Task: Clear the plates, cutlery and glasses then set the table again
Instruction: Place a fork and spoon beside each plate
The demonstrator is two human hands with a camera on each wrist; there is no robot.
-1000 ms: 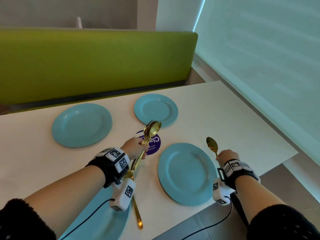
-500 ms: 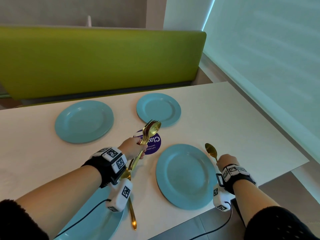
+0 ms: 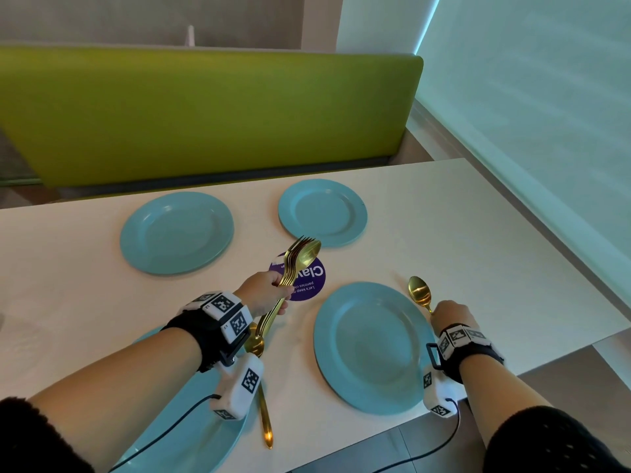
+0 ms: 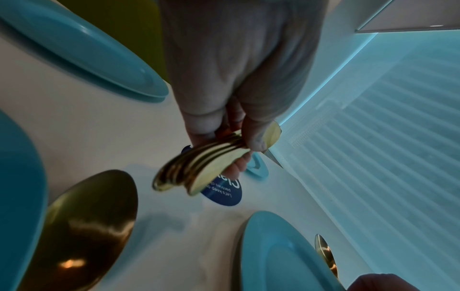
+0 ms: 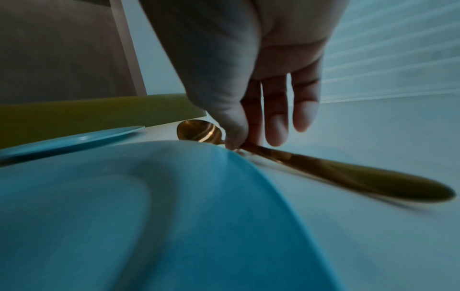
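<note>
Since a second ago our right hand (image 3: 450, 314) has sunk a little with its gold spoon (image 3: 419, 292), whose bowl now sits lower, just beside the right rim of the near right plate (image 3: 372, 346); the left hand (image 3: 264, 293) has hardly shifted. We count four teal plates on the white table (image 3: 478, 240): the far left plate (image 3: 176, 232), the far right plate (image 3: 322, 212), the near right one, and a near left plate (image 3: 191, 435) partly hidden under our left forearm. Our left hand is curled round a bundle of gold cutlery (image 3: 297, 264), forks stacked with one spoon on top; we cannot count the forks exactly. The bundle hangs above a round purple sticker (image 3: 312, 283). Our right thumb and forefinger pinch the single spoon at its neck, the other fingers (image 5: 305, 110) loosely extended, the handle pointing back toward us. A third spoon, the lying spoon (image 3: 263, 414), rests on the table just right of the near left plate. Behind the table stands a green bench back (image 3: 205, 114).
</note>
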